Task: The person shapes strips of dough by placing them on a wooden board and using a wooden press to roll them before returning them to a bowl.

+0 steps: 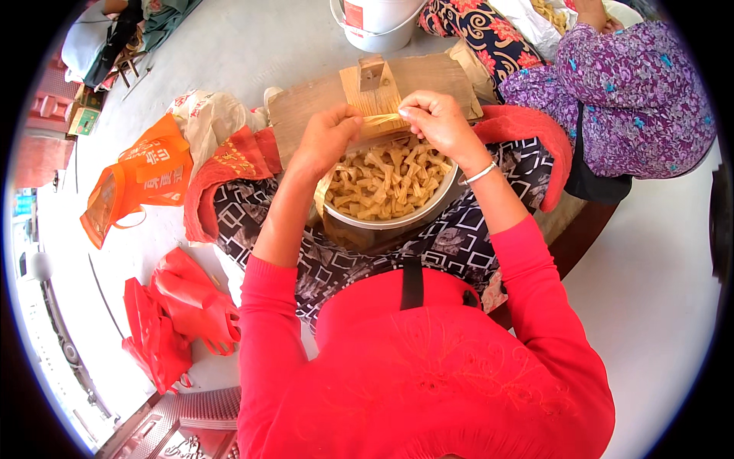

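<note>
Between my two hands a flat, glossy yellow strip (380, 119) is drawn nearly level. My left hand (333, 135) pinches one end, and a loose tail of similar strip hangs below it by the bowl's rim. At the other end the fingers of my right hand (437, 126) are closed on the strip. Just below sits a white-rimmed bowl (390, 223), full of small tan knotted pieces (386, 182) that look like bean curd skin knots. Behind the strip stands a wooden board (306, 115) with an upright wooden block (372, 83) on it.
A red towel (527, 126) lies over my lap. To the left are an orange bag (145, 172) and red bags (183, 306) on the floor. A white bucket (375, 30) stands beyond the board. At the right sits another person in purple floral clothes (627, 92).
</note>
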The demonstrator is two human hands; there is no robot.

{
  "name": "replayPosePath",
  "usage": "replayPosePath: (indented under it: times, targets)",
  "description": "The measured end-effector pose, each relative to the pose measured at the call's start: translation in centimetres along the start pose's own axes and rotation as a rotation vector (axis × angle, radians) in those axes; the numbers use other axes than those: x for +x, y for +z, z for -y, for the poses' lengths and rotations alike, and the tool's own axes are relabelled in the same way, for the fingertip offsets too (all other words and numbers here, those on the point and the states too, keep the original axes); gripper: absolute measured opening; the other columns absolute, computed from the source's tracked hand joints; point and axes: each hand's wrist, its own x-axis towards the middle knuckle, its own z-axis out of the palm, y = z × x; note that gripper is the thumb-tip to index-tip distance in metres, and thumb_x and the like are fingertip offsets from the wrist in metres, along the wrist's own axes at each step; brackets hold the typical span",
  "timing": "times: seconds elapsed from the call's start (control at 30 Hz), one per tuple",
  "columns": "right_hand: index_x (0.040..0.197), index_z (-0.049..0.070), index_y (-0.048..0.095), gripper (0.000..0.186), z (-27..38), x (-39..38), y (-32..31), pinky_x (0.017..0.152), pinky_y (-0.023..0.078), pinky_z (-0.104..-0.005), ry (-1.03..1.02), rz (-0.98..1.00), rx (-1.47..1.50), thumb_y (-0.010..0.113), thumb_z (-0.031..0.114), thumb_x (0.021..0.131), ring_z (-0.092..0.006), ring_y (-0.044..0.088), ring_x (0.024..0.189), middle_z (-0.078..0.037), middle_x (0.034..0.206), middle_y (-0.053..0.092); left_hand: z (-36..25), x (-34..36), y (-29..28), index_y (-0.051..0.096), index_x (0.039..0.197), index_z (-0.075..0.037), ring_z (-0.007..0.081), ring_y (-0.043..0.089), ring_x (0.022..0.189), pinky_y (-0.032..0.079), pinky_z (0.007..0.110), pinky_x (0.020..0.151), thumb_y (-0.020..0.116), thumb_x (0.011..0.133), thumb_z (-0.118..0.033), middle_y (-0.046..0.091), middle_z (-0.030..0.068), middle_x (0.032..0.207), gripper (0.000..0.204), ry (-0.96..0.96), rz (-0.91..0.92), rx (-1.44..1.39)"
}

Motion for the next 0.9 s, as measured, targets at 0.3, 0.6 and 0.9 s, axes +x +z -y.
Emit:
replayPosePath:
  times: [0.3, 0.6, 0.9]
  targets:
    - [0.082, 0.001, 0.062, 0.01, -2.7, 1.6, 1.4, 0.063, 0.048, -0.0359, -0.158, -0.105, -0.364, 0.063, 0.011, 0.082, -0.0274, 0.061, 0.065, -0.012, 0.068, 0.062, 2.7, 3.5, 0.8, 0.06, 0.086, 0.0, 0.0169, 0.057, 0.063, 0.044, 0.034, 0.058, 0.059, 0.087, -0.014, 0.06, 0.0093, 0.068, 0.014, 0.227, -0.372, 0.699]
    - [0.091, 0.008, 0.063, 0.016, -0.1, -3.2, 4.6, 0.078, 0.045, -0.0396, -0.59, -0.273, -0.688, 0.063, 0.023, 0.085, -0.0246, 0.058, 0.091, -0.006, 0.095, 0.064, 2.7, -3.3, 4.4, 0.058, 0.086, -0.001, 0.012, 0.054, 0.054, 0.041, 0.026, 0.049, 0.058, 0.092, -0.017, 0.061, 0.0055, 0.066, 0.017, 0.05, -0.211, 0.078]
    - [0.068, 0.001, 0.054, 0.027, -1.8, -9.0, 4.0, 0.051, 0.043, -0.0341, -0.082, 0.112, -0.58, 0.061, 0.017, 0.088, -0.0229, 0.059, 0.056, -0.012, 0.06, 0.056, 0.3, -8.7, 2.5, 0.063, 0.08, 0.001, 0.0103, 0.053, 0.061, 0.043, 0.028, 0.056, 0.053, 0.094, -0.025, 0.057, 0.0036, 0.066, 0.031, 0.101, 0.092, 0.459]
